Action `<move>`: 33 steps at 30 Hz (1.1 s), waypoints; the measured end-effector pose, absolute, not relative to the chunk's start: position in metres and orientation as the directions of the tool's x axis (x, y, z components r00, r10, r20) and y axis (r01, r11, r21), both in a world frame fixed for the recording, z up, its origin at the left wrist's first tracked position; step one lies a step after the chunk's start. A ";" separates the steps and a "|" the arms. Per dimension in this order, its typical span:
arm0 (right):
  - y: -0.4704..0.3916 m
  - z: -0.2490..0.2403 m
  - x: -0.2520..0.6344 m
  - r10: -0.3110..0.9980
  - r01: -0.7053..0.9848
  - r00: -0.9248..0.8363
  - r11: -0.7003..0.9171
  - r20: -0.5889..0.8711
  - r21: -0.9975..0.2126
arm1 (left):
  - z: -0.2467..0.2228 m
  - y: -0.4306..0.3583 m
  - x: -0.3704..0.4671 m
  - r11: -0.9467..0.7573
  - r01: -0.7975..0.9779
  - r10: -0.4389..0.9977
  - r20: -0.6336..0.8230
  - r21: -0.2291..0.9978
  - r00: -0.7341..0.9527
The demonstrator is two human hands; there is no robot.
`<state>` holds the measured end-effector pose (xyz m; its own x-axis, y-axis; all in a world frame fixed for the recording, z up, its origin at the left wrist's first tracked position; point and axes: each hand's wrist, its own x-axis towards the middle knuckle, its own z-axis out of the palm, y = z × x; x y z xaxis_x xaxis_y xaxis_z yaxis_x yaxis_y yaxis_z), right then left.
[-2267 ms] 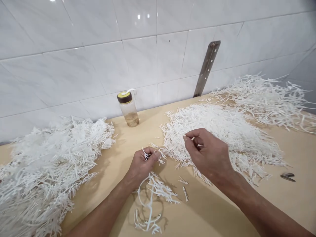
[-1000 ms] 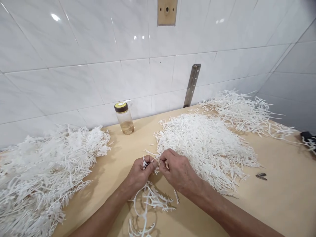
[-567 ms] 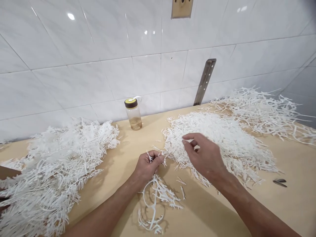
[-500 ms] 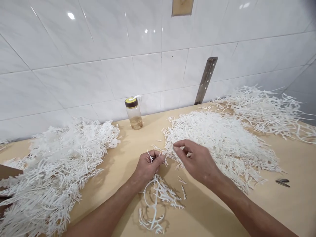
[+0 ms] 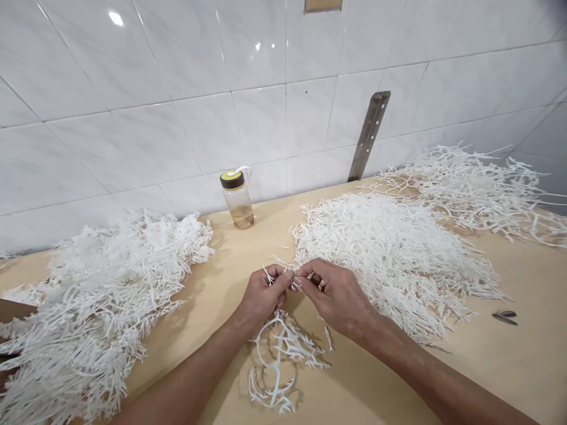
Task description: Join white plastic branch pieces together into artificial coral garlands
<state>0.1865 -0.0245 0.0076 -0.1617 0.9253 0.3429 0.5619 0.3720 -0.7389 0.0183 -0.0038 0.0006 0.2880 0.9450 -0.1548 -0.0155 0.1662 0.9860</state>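
Observation:
A white, branching plastic sprig (image 5: 277, 372) hangs down below my left hand (image 5: 266, 293), whose thumb and fingers are closed on its upper part. Thin white tips poke out between those fingers. My right hand (image 5: 334, 293) meets the left at the fingertips, its thumb and forefinger pinched on a small white twig end of the sprig. The exact point of the pinch is partly hidden. Just right of and behind the right hand lies a heap of short white plastic twigs (image 5: 390, 242). A few loose bits (image 5: 328, 339) rest on the table under my hands.
A large pile of white sprigs (image 5: 101, 295) covers the table's left side. Longer bare branches (image 5: 482, 189) lie at the back right. A bottle with a dark lid (image 5: 241, 203) stands near the tiled wall, and a metal bracket (image 5: 370, 136) leans there. A small dark metal object (image 5: 505, 317) lies at right.
My right hand has moved left from the twig heap to my left hand, and its fingers have closed on a twig end. The left hand keeps its hold on the sprig.

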 end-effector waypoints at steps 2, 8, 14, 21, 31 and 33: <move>-0.027 0.007 0.184 0.928 0.565 -0.182 0.370 0.326 -0.738 | 0.001 -0.003 0.018 0.203 -0.049 0.942 -0.181 0.978 0.282; -0.033 0.000 0.174 0.862 0.597 -0.312 0.505 0.400 -0.624 | 0.000 -0.005 0.020 0.221 -0.171 0.947 -0.170 0.960 0.273; -0.040 -0.003 0.169 0.816 0.624 -0.325 0.565 0.478 -0.540 | 0.001 -0.007 0.022 0.164 -0.095 0.963 -0.138 0.982 0.233; -0.047 0.018 0.170 0.876 0.396 -0.189 0.481 0.443 -0.782 | 0.002 0.013 0.005 0.222 -0.202 0.972 -0.200 0.954 0.125; -0.029 0.017 0.190 0.993 0.015 -0.096 0.071 0.069 -0.997 | 0.001 0.005 0.008 0.195 -0.120 0.960 -0.164 0.973 0.228; -0.028 0.016 0.192 0.992 0.036 -0.096 0.079 0.076 -0.996 | 0.000 0.006 0.007 0.192 -0.138 0.959 -0.156 0.972 0.237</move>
<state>0.1919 -0.0275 0.0160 -0.0963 0.9925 0.0757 0.0358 0.0794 -0.9962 0.0074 0.0056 -0.0004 0.2373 0.9588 -0.1561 -0.1377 0.1923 0.9716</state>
